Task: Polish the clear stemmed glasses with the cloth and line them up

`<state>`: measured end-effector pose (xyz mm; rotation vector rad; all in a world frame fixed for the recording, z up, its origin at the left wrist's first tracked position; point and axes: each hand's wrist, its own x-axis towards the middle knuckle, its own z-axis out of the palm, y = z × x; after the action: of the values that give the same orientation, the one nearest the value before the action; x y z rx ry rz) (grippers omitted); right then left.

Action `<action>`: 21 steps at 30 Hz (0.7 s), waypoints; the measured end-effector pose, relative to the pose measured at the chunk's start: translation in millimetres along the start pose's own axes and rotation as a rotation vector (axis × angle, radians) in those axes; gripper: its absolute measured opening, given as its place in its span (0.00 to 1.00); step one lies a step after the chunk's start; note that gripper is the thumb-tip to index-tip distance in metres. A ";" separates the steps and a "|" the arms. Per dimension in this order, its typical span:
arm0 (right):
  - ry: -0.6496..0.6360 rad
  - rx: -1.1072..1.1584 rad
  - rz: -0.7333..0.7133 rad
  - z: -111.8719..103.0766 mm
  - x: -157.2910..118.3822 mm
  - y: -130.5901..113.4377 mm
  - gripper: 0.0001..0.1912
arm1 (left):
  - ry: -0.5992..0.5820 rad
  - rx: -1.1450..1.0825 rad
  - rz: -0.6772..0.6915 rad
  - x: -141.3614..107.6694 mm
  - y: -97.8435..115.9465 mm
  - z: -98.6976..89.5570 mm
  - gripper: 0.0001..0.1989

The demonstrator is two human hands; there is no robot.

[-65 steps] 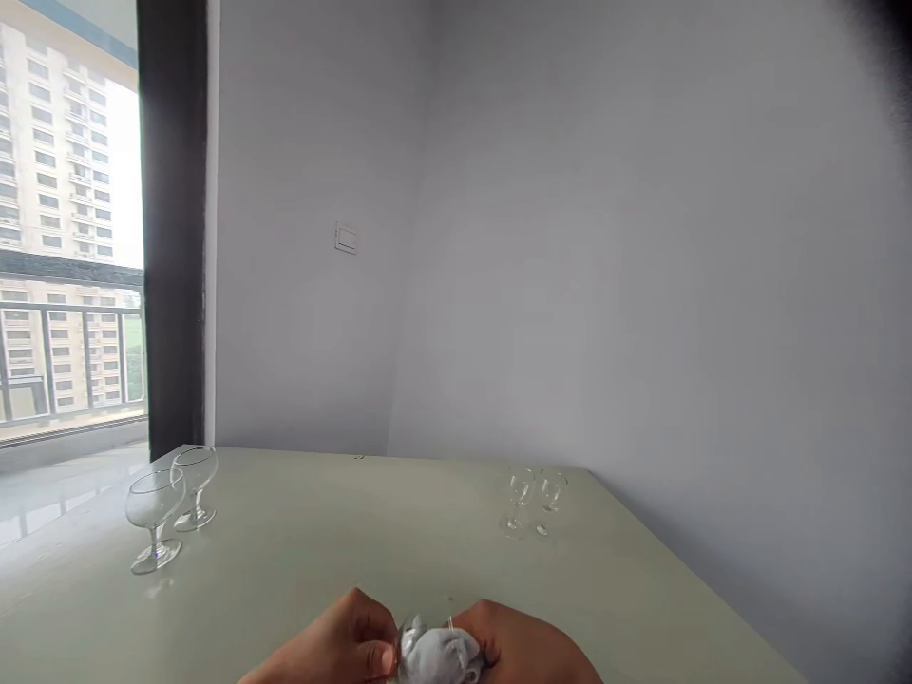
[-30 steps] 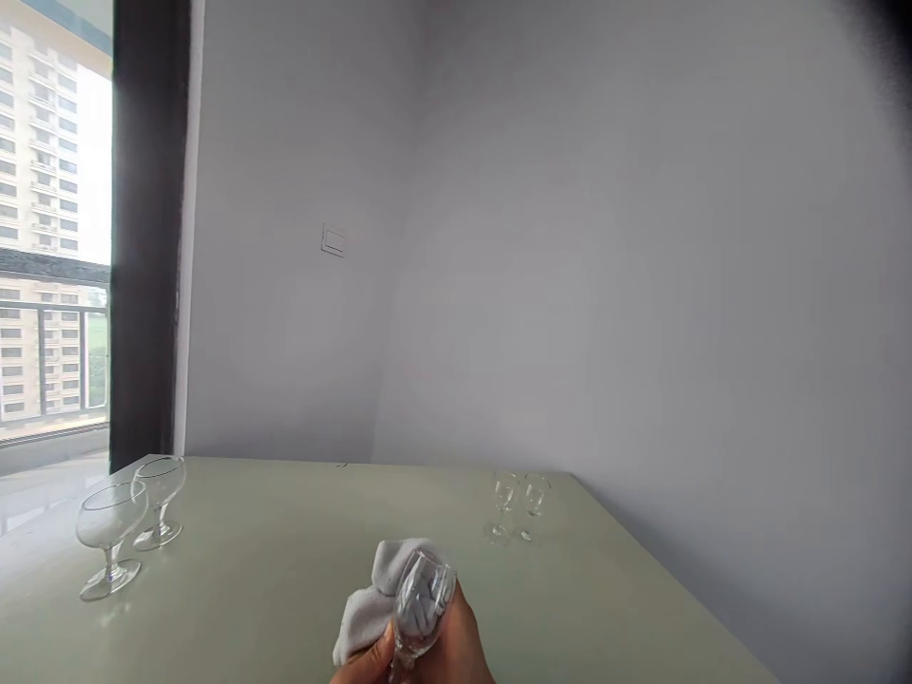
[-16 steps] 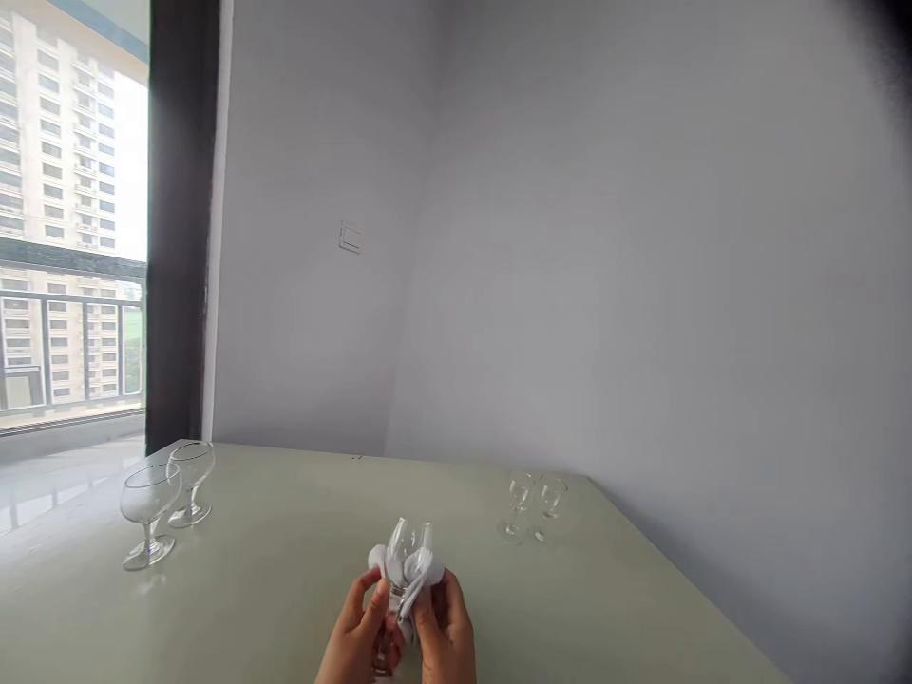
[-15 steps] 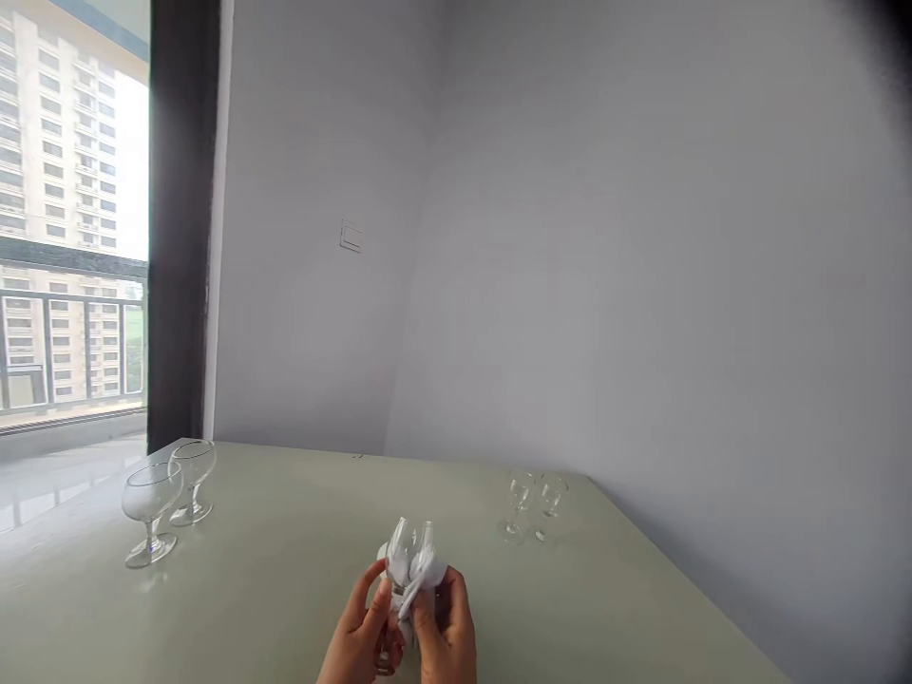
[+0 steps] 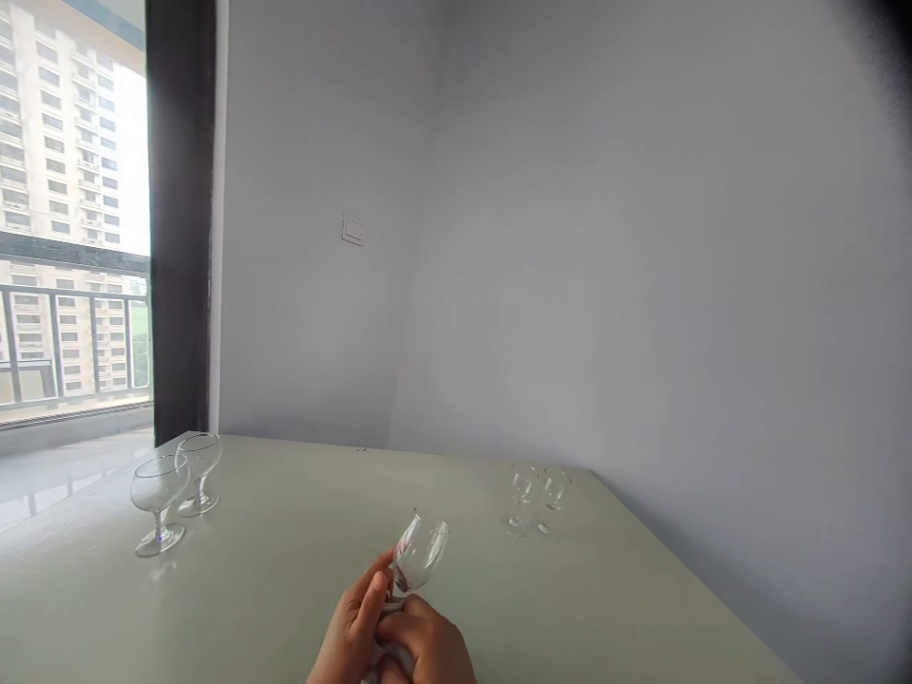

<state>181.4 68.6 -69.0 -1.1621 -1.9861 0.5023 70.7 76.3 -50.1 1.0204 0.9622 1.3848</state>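
Note:
A small clear wine glass [image 5: 422, 553] is held just above the near part of the table, its bowl tilted to the right. My left hand [image 5: 354, 622] is closed on it from the left, fingers behind the bowl and thumb pointing up. Lower down, my right hand [image 5: 427, 641] is wrapped around the stem area with a white cloth or tissue [image 5: 399, 655] in its fingers. Only small bits of the white material show between the hands. The glass's stem and foot are hidden by my fingers.
Two round-bowled stemmed glasses [image 5: 160, 489] stand upright at the table's left. Two smaller stemmed glasses [image 5: 522, 486] stand near the back right. The pale green table [image 5: 285, 532] meets a grey wall [image 5: 570, 285]; a window is at the left.
The white cloth has moved from around the glass's bowl down to the stem area, leaving the bowl bare. My right hand has shifted lower, and the glass leans more to the right.

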 end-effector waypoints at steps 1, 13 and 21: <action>-0.059 0.087 0.123 -8.1 0.4 -0.5 0.15 | -0.002 0.005 0.008 3.1 -3.2 -0.5 0.29; 0.069 -0.144 -0.360 -13.3 8.9 9.2 0.15 | -0.072 -0.392 -0.378 9.9 -4.6 -5.2 0.18; 0.099 0.329 -0.131 -12.7 9.4 10.0 0.08 | -0.161 -0.460 -0.325 2.3 10.6 -3.4 0.16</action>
<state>194.1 81.2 -63.7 -0.8325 -1.7982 0.6615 64.3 78.0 -40.9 0.5876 0.6159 1.1573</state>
